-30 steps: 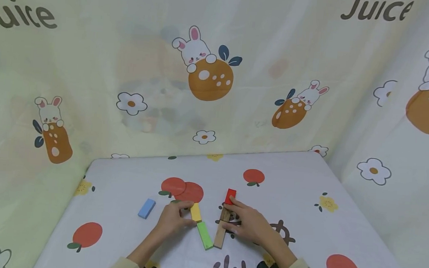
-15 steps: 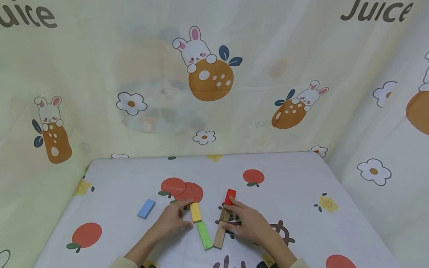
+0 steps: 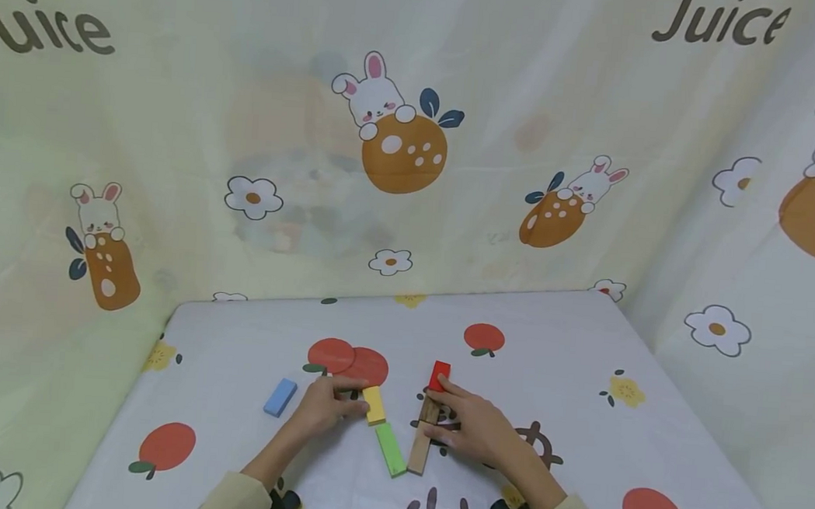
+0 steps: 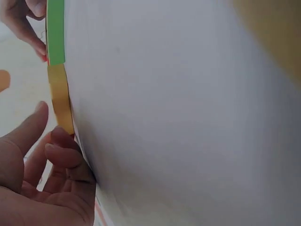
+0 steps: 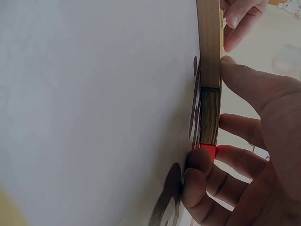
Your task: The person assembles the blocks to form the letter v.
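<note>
In the head view, small blocks form a V on the table. Its left arm is a yellow block (image 3: pixel 373 406) end to end with a green block (image 3: pixel 391 450); its right arm has a light wooden block (image 3: pixel 419 451), a dark wooden block (image 3: pixel 429 410) and a red block (image 3: pixel 440 375). My left hand (image 3: pixel 326 407) is at the yellow block, fingertips at its far end; in the left wrist view the thumb (image 4: pixel 38 117) looks apart from it. My right hand (image 3: pixel 476 424) rests along the right arm, thumb by the light wooden block, fingers covering part of the red one.
A blue block (image 3: pixel 280 397) lies alone left of my left hand. The white tablecloth (image 3: pixel 556 349) carries printed fruit and flowers. Printed curtains (image 3: pixel 295 263) stand behind the table and at its sides.
My left thumb came away from the yellow block's near end and moved up its left side. The right hand and the blocks look nearly unmoved; the head view shifted slightly.
</note>
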`<state>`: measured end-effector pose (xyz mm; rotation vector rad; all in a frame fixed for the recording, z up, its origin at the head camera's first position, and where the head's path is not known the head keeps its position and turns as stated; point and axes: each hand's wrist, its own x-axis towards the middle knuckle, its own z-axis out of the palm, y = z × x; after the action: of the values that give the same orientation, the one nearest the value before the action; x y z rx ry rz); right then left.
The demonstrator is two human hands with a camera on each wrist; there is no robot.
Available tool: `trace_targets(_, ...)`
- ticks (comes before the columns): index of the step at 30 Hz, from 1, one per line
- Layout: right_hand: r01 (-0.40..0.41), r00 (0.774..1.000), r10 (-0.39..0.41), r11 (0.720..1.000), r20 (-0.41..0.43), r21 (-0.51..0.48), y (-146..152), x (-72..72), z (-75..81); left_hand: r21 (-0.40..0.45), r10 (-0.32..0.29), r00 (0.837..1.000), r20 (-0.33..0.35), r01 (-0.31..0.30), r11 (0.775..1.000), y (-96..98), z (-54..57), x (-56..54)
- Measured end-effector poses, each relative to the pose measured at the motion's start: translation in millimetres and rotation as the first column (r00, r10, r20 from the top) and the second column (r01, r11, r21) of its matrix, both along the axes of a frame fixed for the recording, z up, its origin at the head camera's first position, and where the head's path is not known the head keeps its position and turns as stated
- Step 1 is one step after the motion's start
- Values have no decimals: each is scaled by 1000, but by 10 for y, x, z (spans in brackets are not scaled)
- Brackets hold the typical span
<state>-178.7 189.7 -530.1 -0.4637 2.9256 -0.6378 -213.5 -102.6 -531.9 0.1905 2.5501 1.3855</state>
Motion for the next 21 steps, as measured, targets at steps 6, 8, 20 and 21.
trace_targets(6,-16,1000,16,1000,-15,-10,11,-4,-9,-45,3,999,-44,-5,999,40,-45,-13)
trace_targets(8,-20,1000,20,1000,-19,-7,12,-5,-10,-53,13,999,-51,-15,998,51,-48,-11)
trace_targets(20,-19,1000,19,1000,-20,-5,14,-16,-25,-50,29,998,-60,-32,998,103,-30,32)
trace_targets(21,-19,1000,19,1000,-20,-5,12,-17,-25,-53,29,998,-62,-33,998,105,-28,36)
